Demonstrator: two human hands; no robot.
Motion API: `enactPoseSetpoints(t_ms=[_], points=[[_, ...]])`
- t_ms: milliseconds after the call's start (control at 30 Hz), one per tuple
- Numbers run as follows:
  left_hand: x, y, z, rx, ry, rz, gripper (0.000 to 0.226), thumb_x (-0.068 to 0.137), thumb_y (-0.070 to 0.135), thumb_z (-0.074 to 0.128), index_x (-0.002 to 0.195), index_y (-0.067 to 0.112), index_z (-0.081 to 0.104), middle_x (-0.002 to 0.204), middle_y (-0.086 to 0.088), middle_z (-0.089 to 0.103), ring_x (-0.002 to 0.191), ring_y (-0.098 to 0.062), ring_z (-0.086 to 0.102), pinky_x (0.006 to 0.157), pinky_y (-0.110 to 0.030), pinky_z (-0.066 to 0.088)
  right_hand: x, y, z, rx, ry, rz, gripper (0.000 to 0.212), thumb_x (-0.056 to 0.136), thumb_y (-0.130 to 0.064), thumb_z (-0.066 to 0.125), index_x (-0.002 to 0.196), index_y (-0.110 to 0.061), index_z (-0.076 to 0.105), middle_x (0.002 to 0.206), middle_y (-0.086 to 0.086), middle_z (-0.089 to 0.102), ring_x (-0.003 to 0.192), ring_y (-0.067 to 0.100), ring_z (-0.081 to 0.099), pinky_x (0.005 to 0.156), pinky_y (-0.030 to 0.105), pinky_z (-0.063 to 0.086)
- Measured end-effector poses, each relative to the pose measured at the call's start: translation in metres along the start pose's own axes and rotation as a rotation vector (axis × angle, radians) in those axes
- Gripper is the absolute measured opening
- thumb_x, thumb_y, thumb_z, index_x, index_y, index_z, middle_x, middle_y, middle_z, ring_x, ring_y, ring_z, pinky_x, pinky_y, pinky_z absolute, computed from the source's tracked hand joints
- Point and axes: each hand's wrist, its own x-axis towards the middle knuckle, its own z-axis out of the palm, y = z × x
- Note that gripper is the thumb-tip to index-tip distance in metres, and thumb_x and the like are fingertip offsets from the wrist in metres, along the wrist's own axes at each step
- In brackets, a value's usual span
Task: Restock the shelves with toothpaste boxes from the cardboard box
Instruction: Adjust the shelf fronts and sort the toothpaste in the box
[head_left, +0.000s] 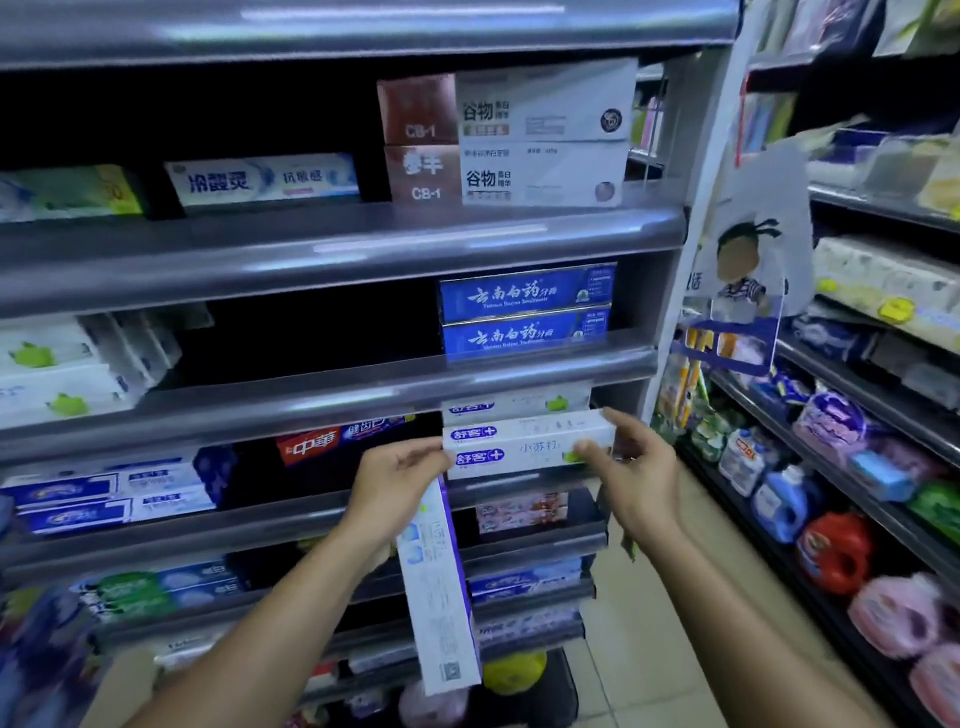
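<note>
While your right hand (634, 467) pinches the right end of the white toothpaste box (524, 444), level at the shelf (260, 525) front, your left hand (400, 478) touches its other end, fingers curled round a second box (441, 587) hanging downward.

left hand (395, 478): bare, fingertips to wrist; nothing worn
right hand (636, 467): bare likewise; nail detail too blurred to read
left forearm (260, 613): uncovered to frame edge
right forearm (727, 613): uncovered to frame edge; same slim build
</note>
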Motion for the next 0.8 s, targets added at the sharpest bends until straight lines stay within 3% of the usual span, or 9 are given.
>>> enactPoseSetpoints(t_ms=[133,200,300,367,433,533,600,700,800], points=[[0.011,-0.006,0.014,-0.011,0.100,-0.058,0.023,0.086,0.026,0.081,0.109,0.028,0.078,0.095,0.022,0.077,0.087,0.011,0.069,0.064,-0.007,0.046,0.024,0.007,0.003,-0.060,-0.065,-0.011,0.043,0.087,-0.029,0.079,0.128,-0.034,0.067,0.104,-0.019,0.070,0.092,-0.002,0.065,0.080,0.020,0.053],[0.014,-0.010,0.020,0.012,0.146,-0.106,0.027,0.084,0.028,0.082,0.111,0.023,0.079,0.102,0.017,0.077,0.090,0.007,0.068,0.067,-0.012,0.047,0.029,0.014,0.007,-0.118,-0.119,-0.041,0.043,0.091,-0.026,0.073,0.132,-0.034,0.064,0.104,-0.022,0.065,0.087,-0.015,0.058,0.073,0.008,0.047],[0.016,-0.019,0.026,0.037,0.169,-0.149,0.037,0.084,0.026,0.082,0.119,0.017,0.076,0.109,0.009,0.076,0.098,-0.001,0.068,0.075,-0.017,0.049,0.030,0.029,0.014,-0.376,-0.197,-0.003,0.046,0.094,-0.026,0.064,0.137,-0.037,0.054,0.119,0.009,0.055,0.100,0.008,0.037,0.086,0.020,0.038],[0.016,-0.020,0.027,0.055,0.185,-0.145,0.038,0.084,0.027,0.082,0.120,0.017,0.076,0.105,0.012,0.076,0.095,0.003,0.067,0.072,-0.015,0.049,0.029,0.033,0.015,-0.443,-0.216,0.015,0.048,0.094,-0.028,0.062,0.139,-0.039,0.049,0.125,0.013,0.047,0.103,0.017,0.034,0.091,0.025,0.034],[0.018,-0.019,0.026,0.065,0.191,-0.156,0.031,0.084,0.029,0.081,0.114,0.021,0.078,0.101,0.017,0.075,0.095,0.002,0.066,0.070,-0.017,0.048,0.028,0.028,0.014,-0.401,-0.242,0.035,0.051,0.094,-0.027,0.063,0.142,-0.038,0.048,0.124,0.007,0.043,0.118,0.026,0.039,0.094,0.026,0.033],[0.015,-0.017,0.022,0.002,0.316,-0.183,0.007,0.084,0.028,0.082,0.084,0.021,0.080,0.088,0.005,0.078,0.094,-0.018,0.072,0.074,-0.031,0.057,0.016,0.013,0.008,-0.461,-0.207,-0.058,0.057,0.092,-0.027,0.065,0.146,-0.028,0.046,0.123,0.002,0.055,0.129,0.029,0.035,0.098,0.035,0.036],[0.010,-0.015,0.019,-0.039,0.403,-0.174,0.024,0.085,0.030,0.081,0.072,0.012,0.072,0.075,-0.001,0.074,0.080,-0.025,0.069,0.074,-0.041,0.058,-0.006,0.000,0.005,-0.434,-0.134,-0.168,0.052,0.091,-0.032,0.067,0.140,-0.023,0.053,0.132,0.001,0.057,0.128,0.026,0.038,0.101,0.037,0.038],[0.000,-0.007,0.017,-0.051,0.481,-0.145,0.042,0.087,0.038,0.079,0.058,0.017,0.056,0.050,0.011,0.050,0.062,-0.015,0.052,0.066,-0.031,0.046,-0.058,-0.018,0.013,-0.409,-0.346,-0.295,0.059,0.083,-0.057,0.064,0.135,-0.028,0.058,0.127,-0.014,0.055,0.123,0.010,0.041,0.097,0.031,0.039],[-0.015,0.008,0.023,-0.023,0.507,-0.108,0.045,0.087,0.050,0.076,0.062,0.019,0.054,0.048,0.015,0.041,0.053,-0.008,0.042,0.060,-0.029,0.039,-0.098,-0.031,0.035,-0.493,-0.569,-0.345,0.088,0.071,-0.074,0.061,0.147,-0.038,0.037,0.133,-0.021,0.042,0.121,0.004,0.035,0.095,0.027,0.038]])
